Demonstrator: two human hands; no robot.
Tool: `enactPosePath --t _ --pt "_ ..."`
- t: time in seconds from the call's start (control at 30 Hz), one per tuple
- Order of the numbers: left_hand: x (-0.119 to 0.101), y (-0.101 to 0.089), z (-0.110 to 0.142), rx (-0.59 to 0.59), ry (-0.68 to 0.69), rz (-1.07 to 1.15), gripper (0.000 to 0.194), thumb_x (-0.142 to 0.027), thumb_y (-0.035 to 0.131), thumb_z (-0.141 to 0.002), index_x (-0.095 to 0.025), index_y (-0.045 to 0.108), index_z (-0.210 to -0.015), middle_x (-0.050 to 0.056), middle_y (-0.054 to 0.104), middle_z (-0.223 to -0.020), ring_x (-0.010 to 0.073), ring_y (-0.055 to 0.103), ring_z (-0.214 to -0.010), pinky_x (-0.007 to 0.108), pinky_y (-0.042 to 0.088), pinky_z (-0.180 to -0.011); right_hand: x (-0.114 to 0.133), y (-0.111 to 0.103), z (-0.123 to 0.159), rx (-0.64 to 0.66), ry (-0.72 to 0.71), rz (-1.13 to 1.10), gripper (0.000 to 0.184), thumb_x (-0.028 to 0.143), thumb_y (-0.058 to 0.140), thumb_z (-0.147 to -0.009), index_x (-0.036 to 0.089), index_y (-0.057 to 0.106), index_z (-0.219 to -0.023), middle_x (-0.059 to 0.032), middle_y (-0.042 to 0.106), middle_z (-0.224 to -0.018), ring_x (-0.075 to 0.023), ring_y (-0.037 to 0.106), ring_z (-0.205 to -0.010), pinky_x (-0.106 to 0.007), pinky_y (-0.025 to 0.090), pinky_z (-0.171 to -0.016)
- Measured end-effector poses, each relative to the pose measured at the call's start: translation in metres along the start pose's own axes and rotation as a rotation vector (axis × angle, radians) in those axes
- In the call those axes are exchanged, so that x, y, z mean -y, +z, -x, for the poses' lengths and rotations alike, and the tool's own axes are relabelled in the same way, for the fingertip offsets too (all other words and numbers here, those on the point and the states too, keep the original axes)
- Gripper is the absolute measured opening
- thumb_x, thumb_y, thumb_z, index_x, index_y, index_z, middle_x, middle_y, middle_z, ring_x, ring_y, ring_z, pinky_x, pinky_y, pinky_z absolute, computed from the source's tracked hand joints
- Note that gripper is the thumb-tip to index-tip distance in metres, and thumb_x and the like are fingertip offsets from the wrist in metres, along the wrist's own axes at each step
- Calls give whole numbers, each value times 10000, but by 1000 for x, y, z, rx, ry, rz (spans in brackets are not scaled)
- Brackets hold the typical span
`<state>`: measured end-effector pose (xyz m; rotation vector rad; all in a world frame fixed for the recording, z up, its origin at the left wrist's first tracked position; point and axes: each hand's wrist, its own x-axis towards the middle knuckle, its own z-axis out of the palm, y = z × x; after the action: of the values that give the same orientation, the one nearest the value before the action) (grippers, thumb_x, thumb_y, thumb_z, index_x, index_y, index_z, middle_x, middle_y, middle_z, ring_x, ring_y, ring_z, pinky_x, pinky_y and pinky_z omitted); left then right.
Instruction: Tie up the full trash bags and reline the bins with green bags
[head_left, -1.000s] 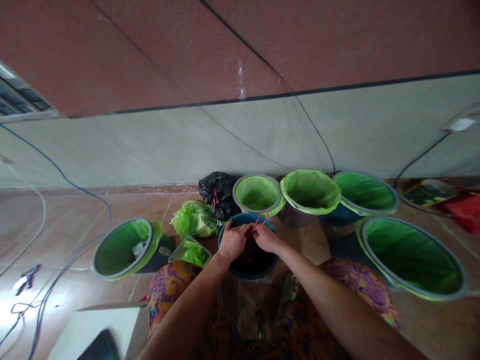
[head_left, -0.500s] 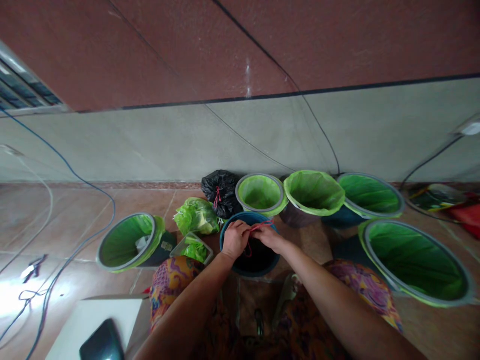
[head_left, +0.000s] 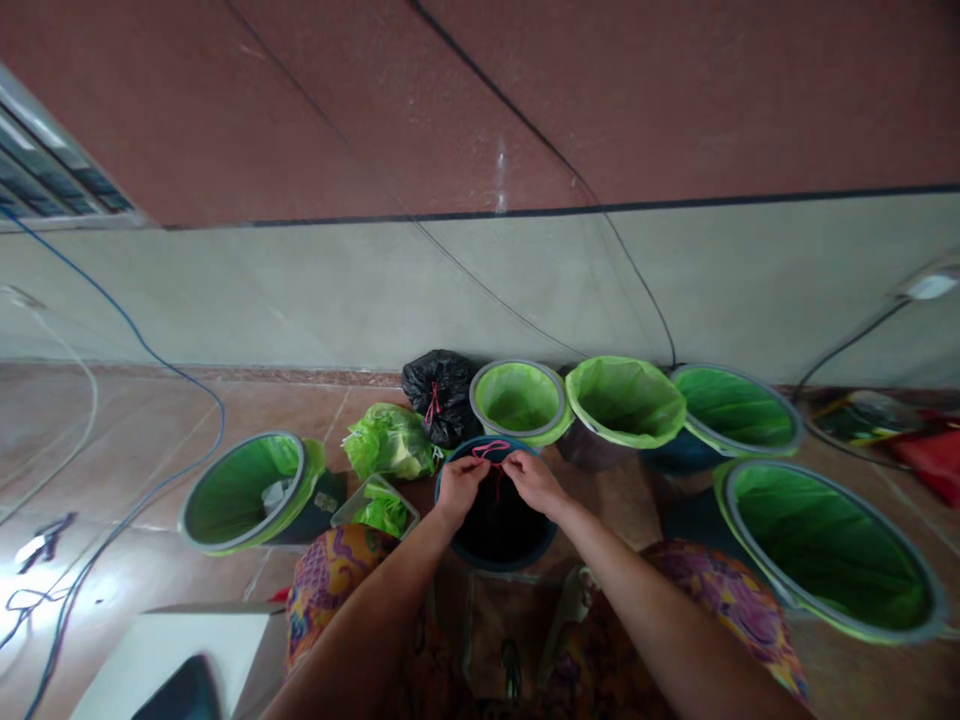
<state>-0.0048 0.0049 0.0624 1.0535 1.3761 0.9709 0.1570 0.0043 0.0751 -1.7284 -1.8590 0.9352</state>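
One red cord (head_left: 496, 464) held over blue bin (head_left: 504, 566), lower centre of frame | left hand (head_left: 459, 488), right hand (head_left: 534, 482): opposite sides pinched | judged step: cord being tied; even pull called for | cord thin, looped; bin round, dark inside; black bag (head_left: 444, 405), just above left, crinkled.

– What's changed?
– The left hand (head_left: 460, 490) and right hand (head_left: 536, 484), bunched together earlier, have drawn apart.
– And the red string (head_left: 496, 465)?
– Its loop, lying over the right hand before, now spans the gap between them.
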Motion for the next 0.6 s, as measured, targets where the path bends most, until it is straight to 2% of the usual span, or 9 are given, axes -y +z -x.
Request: enactPosePath --t 0.1,0.17,0.27,0.33,0.4,0.47,0.6 --pt "3 -5 -3 -104 -73 -20 201 -368 696 -670 -168 706 -686 -14 620 -617 106 529 -579 243 399 -596 -3 -3 1 -66 45 207 205 183 457 -899 154 657 -861 -116 686 -929 -190 618 -873 -299 443 -812" --pt "3 -9 -5 -133 -61 -81 206 -374 684 -681 -170 690 -649 -22 588 -585 100 501 -555 237 369 -561 -5 -6 1 -97 36 237 189 172 473 -887 161 657 -843 -110 685 -917 -189 620 -891 -293 438 -824" --pt "-1 -10 -5 -88 18 -125 256 -406 668 -706 -167 661 -614 -37 531 -544 83 453 -526 224 328 -525 -7 -9 0 -89 -3 89 190 228 486 -886 169 658 -831 -84 694 -886 -186 630 -868 -294 448 -814" --pt "-7 -8 -3 -22 32 -71 276 -438 664 -719 -164 672 -680 -52 496 -515 69 415 -487 213 304 -496 -5 -11 -1 -77 -1 -71 210 299 501 -879 169 659 -831 -72 699 -859 -186 636 -819 -296 459 -774" --pt "-12 -6 0 57 8 17 315 -472 651 -732 -161 681 -776 -64 480 -498 59 387 -448 203 280 -461 -3 -12 -1 -64 14 -232 236 364 521 -860 169 650 -829 -63 699 -822 -183 636 -766 -292 466 -729" --pt "-17 -3 3 112 -29 105 338 -485 644 -734 -158 661 -820 -50 540 -548 55 415 -445 194 289 -444 0 -11 0 -52 22 -347 246 398 538 -839 171 629 -815 -50 687 -764 -177 628 -709 -285 468 -692" --pt "-19 0 6 118 -93 158 317 -465 648 -725 -156 610 -784 -25 600 -638 53 479 -471 184 341 -446 4 -9 2 -24 -22 -385 246 420 557 -812 181 606 -781 -36 671 -747 -173 612 -702 -289 465 -696"
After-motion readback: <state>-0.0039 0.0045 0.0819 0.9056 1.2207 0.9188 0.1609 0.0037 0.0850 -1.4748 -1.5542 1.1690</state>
